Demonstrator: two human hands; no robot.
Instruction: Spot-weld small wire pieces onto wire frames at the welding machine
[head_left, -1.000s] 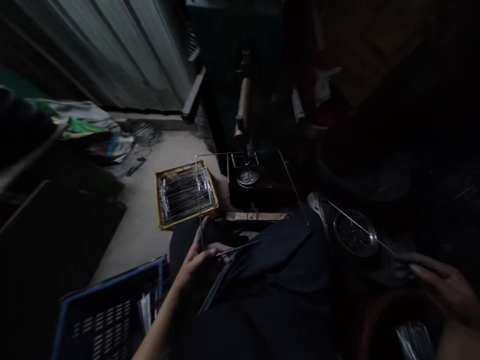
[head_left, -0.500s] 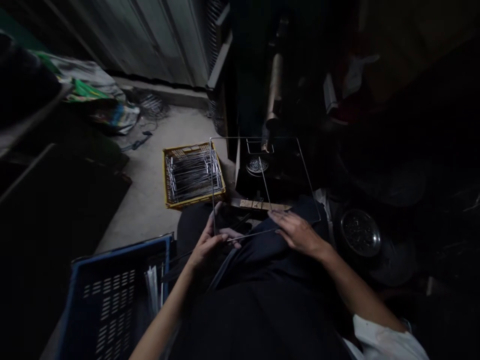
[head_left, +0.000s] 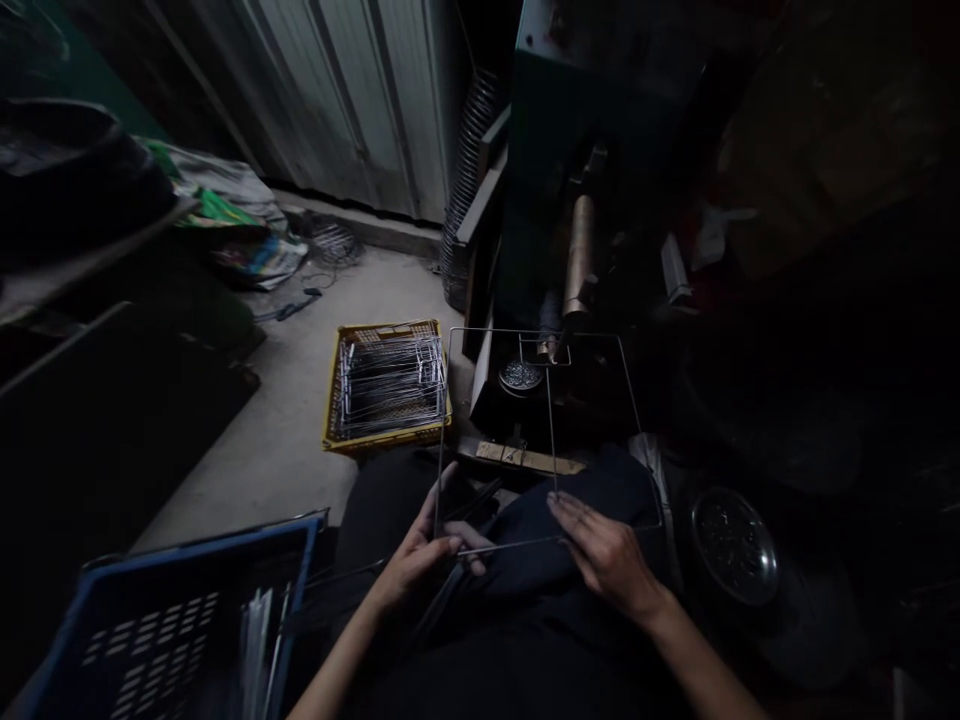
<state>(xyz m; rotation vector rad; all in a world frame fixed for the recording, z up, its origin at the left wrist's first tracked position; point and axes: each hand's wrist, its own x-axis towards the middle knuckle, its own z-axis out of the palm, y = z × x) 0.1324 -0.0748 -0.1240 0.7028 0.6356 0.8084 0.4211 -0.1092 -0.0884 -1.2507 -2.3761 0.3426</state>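
Observation:
A thin rectangular wire frame (head_left: pixel 491 329) spreads above my lap, its far side near the copper-coloured electrode arm (head_left: pixel 580 258) of a machine. My left hand (head_left: pixel 427 550) grips its near left corner, with thumb and fingers closed round the wire. My right hand (head_left: pixel 600 545) has its fingertips closed on a straight wire rod (head_left: pixel 552 430), which points away toward the electrode tip. The near side of the frame runs between my hands. A small rectangular wire loop shows at the electrode tip.
A yellow basket (head_left: pixel 386 438) of bent wire pieces stands on the floor ahead left. At lower left is a blue crate (head_left: pixel 300 570) with rods. One round dish (head_left: pixel 520 376) of small parts sits below the electrode; another metal dish (head_left: pixel 735 545) lies at right.
The camera view has tilted up and shifted, so most things appear lower. The rod in my right hand now stands more upright, its far end close to the electrode tip. Both hands keep their hold.

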